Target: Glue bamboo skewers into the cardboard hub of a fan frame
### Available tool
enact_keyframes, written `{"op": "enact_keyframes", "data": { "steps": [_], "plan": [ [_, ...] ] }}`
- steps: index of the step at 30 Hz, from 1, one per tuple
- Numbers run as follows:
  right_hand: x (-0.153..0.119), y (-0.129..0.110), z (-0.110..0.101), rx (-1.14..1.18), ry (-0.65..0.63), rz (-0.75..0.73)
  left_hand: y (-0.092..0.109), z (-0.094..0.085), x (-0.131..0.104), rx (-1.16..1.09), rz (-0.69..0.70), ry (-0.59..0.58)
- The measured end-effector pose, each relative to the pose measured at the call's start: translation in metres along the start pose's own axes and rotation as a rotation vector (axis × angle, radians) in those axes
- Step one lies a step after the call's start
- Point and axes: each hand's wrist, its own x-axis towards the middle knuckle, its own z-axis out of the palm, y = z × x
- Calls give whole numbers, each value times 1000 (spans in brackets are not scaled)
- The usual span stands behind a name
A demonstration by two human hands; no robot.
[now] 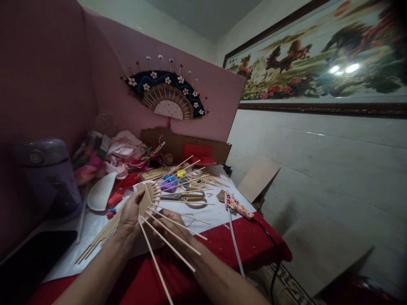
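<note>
Your left hand [131,214] is clamped on one cardboard piece [147,200] above the red-draped surface [251,250], with about ten sticks [155,259] spreading from it. Your right hand [173,224] is close beside it, partly screened by the lower sticks; whether it grips, you cannot tell from here. The sticks also cross in front of one pair of scissors [171,197]. One glue gun [229,201] lies to the right, one purple bottle [52,178] stands far left, and one decorated fan [167,91] shows against the pink board [219,106].
</note>
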Motion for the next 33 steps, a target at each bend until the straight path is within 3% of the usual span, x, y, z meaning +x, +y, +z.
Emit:
{"op": "enact_keyframes", "data": {
  "steps": [6,10,13,18,21,27,33],
  "plan": [
    [9,-1,-16,148,329,-153,5,2,-3,-49,16,3],
    [8,-10,-25,307,437,-252,6,1,-1,-73,4,2],
    [4,-11,-24,298,362,-211,6,-1,1,-64,-7,-4],
    [-4,-4,-17,152,-22,-36,7,-3,1,-23,1,-63],
    [-7,-2,-17,92,-139,-6,8,-4,1,-9,13,-73],
    [-8,-4,-18,77,-191,8,8,-3,2,-27,25,-33],
    [-7,-6,-13,95,-54,-27,9,-5,2,-34,-18,-48]
  ]
}}
